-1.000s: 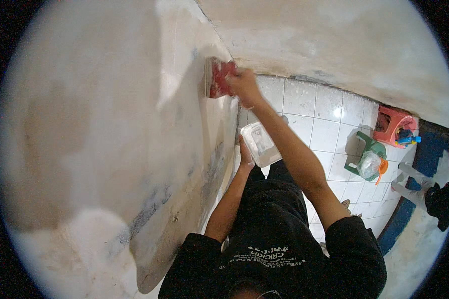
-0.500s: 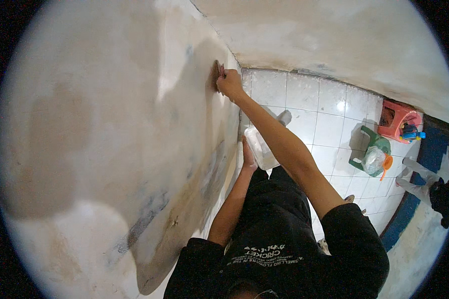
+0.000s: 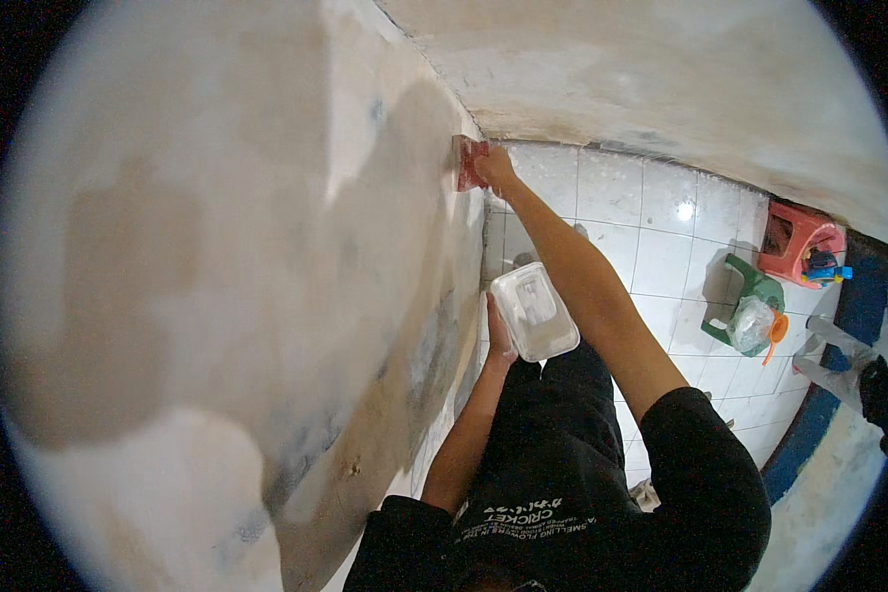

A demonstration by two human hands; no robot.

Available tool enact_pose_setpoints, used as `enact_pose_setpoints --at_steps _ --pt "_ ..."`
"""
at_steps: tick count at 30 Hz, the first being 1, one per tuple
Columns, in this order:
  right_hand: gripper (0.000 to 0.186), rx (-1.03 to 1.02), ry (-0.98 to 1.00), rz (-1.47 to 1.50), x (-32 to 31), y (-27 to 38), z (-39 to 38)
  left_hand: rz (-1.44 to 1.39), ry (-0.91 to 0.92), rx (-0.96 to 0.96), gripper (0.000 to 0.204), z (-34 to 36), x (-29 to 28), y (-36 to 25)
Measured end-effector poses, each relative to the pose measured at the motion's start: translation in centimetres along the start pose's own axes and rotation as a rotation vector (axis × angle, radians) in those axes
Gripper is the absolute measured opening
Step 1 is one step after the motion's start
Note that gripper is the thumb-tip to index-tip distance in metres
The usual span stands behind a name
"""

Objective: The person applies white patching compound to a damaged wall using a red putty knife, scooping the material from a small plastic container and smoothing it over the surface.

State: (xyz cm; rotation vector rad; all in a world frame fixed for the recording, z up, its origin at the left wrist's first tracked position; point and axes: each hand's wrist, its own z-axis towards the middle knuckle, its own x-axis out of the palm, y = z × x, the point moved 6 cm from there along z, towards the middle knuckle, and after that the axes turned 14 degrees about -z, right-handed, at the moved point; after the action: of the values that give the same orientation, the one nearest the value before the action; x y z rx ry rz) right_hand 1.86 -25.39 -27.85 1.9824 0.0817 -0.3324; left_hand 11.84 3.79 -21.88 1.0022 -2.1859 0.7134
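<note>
My right hand (image 3: pixel 496 166) grips a red scraper (image 3: pixel 468 162), whose blade is at the left wall (image 3: pixel 237 217), close to where that wall meets the far wall. The wall has patchy white and beige coating with dark stains. Lower down, near the same wall, my left hand (image 3: pixel 499 331) holds a white rectangular plastic container (image 3: pixel 535 310) with some white paste inside, tilted slightly beside my right forearm.
The far wall (image 3: pixel 651 69) borders a white tiled floor (image 3: pixel 610 187). At the right stand a pink plastic stool (image 3: pixel 801 242) with small items and a green stool (image 3: pixel 750 281) holding a plastic bag and orange scoop. Pale objects and dark cloth (image 3: pixel 873 385) lie near a blue band.
The scraper has shifted right toward the corner, dipping and turning edge-on midway, and now shows its red face again. My left hand and the container have moved slightly right and down in view.
</note>
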Motion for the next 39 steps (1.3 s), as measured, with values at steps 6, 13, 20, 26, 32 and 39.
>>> enact_pose_setpoints --at_steps 6,13,20,26,32,39 --pt "0.013 0.115 0.131 0.304 4.3 3.1 -6.8 -0.086 -0.042 0.035 0.074 -1.5 -4.4 -1.4" --pt "0.013 0.016 0.169 0.369 2.2 4.5 -8.1 -0.015 0.029 0.038 0.072 -2.0 -0.8 -1.2" --pt "0.014 -0.121 0.219 0.407 2.3 11.4 -14.3 -0.045 0.095 0.103 0.068 -1.8 -0.5 -2.1" --pt "0.013 -0.219 0.369 0.409 1.1 21.2 -20.4 -0.040 0.118 0.100 0.071 -2.6 0.5 -2.5" --pt "0.014 -0.329 0.383 0.224 -1.5 31.4 -23.7 -0.025 0.241 0.102 0.079 -3.0 2.9 -3.4" --pt "0.017 -0.380 0.322 0.207 -5.2 38.3 -25.1 -0.124 0.489 -0.111 0.086 -5.5 8.5 -3.8"
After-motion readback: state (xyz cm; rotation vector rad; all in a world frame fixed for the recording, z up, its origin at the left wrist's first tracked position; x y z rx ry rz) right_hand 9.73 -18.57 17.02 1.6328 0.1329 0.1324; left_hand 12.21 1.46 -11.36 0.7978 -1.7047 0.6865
